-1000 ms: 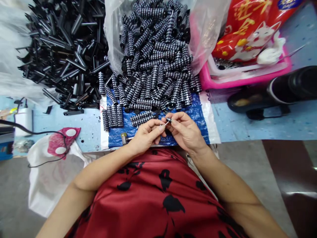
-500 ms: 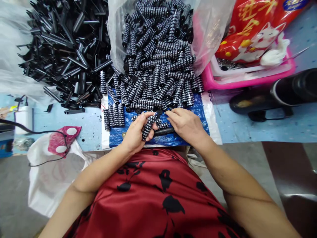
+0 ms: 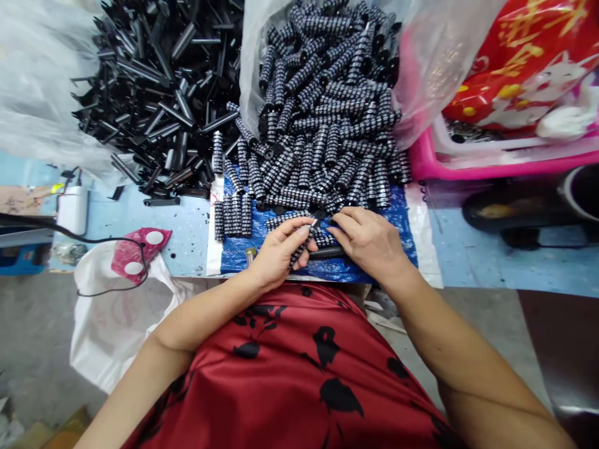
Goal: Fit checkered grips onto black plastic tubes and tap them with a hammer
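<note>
My left hand (image 3: 279, 252) is closed around a black studded cylinder (image 3: 298, 251), held slanted over the blue mat (image 3: 374, 215). My right hand (image 3: 369, 240) has its fingers pinched together close to the top end of that cylinder; what it pinches is too small to make out. A plain black rod (image 3: 325, 253) lies on the mat under my right hand. A big heap of studded cylinders (image 3: 322, 125) spills from a clear plastic bag just beyond my hands. Three studded cylinders (image 3: 233, 216) lie lined up on the mat's left edge.
A pile of plain black plastic parts (image 3: 159, 93) lies at the back left. A pink tray (image 3: 468, 165) with a red printed bag (image 3: 524, 62) stands at the right, a black device (image 3: 515, 209) in front of it. A white bag (image 3: 116, 305) and a cable (image 3: 70, 237) are left.
One second ago both hands pinched a small part between them. My left hand then picked up a studded cylinder, and my right hand has come up to its top end. The view shifted right.
</note>
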The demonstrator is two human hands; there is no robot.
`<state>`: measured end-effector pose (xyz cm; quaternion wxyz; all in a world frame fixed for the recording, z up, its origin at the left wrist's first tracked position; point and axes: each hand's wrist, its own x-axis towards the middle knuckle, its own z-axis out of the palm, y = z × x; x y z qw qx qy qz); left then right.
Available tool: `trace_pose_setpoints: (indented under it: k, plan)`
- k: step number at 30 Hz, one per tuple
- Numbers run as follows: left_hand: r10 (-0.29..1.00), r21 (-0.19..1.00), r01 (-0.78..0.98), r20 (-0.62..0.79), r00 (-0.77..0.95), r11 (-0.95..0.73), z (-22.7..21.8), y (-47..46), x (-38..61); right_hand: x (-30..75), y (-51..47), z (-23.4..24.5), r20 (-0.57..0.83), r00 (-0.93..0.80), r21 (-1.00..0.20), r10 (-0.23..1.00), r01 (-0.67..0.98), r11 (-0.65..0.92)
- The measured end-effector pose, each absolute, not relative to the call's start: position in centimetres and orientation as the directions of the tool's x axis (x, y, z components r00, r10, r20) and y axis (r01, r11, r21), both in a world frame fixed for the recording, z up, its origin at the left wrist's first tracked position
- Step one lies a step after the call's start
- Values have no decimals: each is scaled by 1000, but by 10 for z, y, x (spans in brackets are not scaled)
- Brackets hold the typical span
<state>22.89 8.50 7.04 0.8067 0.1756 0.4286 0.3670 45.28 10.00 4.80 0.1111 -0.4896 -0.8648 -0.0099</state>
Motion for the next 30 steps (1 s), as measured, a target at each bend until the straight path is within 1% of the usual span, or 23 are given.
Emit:
trace_pose_setpoints:
  k: [6,9,10,11,12,13,14,15,16,17,18,19,21,23,27,29,30]
  plan:
    - [730,606,-408,-554,400,683,71,79,226,455,106,41,247,-589,-73,769,780,621]
    - [738,617,-405,-546,397,675,71,78,221,459,107,43,233,-586,-114,776,776,621]
    - [745,623,-408,-538,395,667,71,78,218,460,107,45,230,-552,-174,802,787,592]
    - [752,629,-413,-531,390,658,72,78,216,459,105,49,220,-497,-282,840,792,542]
    - [760,635,-419,-526,382,650,73,79,213,456,103,53,201,-410,-438,890,775,456]
    - [767,639,-424,-526,368,642,73,79,211,451,101,58,159,-297,-625,941,708,329]
    - [771,642,-427,-530,353,637,74,79,210,444,99,62,71,-189,-801,979,574,169]
    - [770,640,-428,-535,346,638,74,79,208,435,97,65,-33,-60,-927,998,374,-8]
    - [766,636,-427,-539,351,643,75,80,208,425,96,68,-149,2,-976,989,158,-147]
    - [758,629,-424,-540,365,652,75,80,208,414,95,69,-258,33,-966,965,-5,-258]
    - [750,621,-422,-535,388,661,75,80,209,403,95,69,-354,29,-931,935,-107,-349]
    - [743,615,-418,-528,411,669,75,79,209,394,95,69,-419,18,-895,908,-174,-410]
    - [739,614,-415,-517,431,672,75,78,210,379,94,69,-489,-4,-847,872,-239,-476]
    - [743,621,-411,-518,423,667,75,75,210,370,92,69,-515,-9,-827,857,-255,-500]
    - [747,623,-413,-530,401,664,73,71,205,364,87,67,-530,-6,-824,848,-232,-517]
    - [753,622,-425,-531,389,658,72,70,204,364,85,63,-503,-7,-849,864,-182,-496]
    - [756,622,-430,-531,382,654,71,69,203,365,85,62,-473,-11,-873,881,-124,-471]
